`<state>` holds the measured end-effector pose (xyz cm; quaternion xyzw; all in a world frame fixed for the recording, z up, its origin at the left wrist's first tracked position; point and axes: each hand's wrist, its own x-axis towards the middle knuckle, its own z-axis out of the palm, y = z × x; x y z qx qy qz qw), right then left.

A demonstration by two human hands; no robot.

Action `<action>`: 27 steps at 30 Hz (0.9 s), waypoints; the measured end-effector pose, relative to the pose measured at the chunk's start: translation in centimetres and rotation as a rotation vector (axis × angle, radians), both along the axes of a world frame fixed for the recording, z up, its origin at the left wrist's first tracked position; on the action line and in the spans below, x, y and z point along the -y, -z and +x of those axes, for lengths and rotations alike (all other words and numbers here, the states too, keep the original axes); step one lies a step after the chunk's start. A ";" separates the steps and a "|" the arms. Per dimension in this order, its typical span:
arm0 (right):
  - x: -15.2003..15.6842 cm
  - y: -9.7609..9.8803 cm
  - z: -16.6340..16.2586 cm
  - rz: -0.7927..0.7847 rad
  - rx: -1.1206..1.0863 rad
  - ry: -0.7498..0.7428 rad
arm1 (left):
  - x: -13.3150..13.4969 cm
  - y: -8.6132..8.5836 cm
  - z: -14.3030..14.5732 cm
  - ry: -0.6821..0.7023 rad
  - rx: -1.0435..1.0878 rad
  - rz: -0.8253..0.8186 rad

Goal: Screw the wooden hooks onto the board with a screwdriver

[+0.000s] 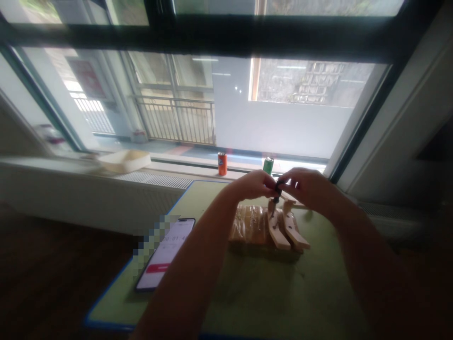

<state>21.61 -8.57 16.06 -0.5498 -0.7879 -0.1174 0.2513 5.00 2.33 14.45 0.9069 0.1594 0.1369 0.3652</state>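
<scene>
A dark-handled screwdriver [277, 191] stands nearly upright, its shaft pointing down at a pale, bent wooden piece [279, 241]. Both hands meet at its handle. My left hand [253, 184] pinches it from the left, fingers closed. From the right, my right hand [306, 184] grips the top of the handle, also closed. Just right of the first piece lies a second bent wooden piece [292, 226] with dark holes or screw heads. Both rest on a brown block or box [260, 236] wrapped in clear film. Whether the tip sits in a screw is too blurred to tell.
A phone [166, 255] with a running timer lies at the left of the green table [255, 297], which has a blue edge. On the windowsill behind are an orange can [222, 164], a green can [268, 165] and a cream tray [125, 162].
</scene>
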 end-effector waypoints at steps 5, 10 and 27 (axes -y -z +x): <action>-0.2 0.2 -0.1 0.024 0.034 0.138 | 0.4 0.0 0.3 0.015 -0.042 -0.004; 0.5 -0.3 -0.1 -0.005 -0.034 0.004 | 0.0 0.1 0.2 0.036 -0.082 -0.005; 0.3 -0.1 -1.0 -0.079 0.012 -0.060 | 0.5 -0.6 -0.3 0.053 -0.059 0.097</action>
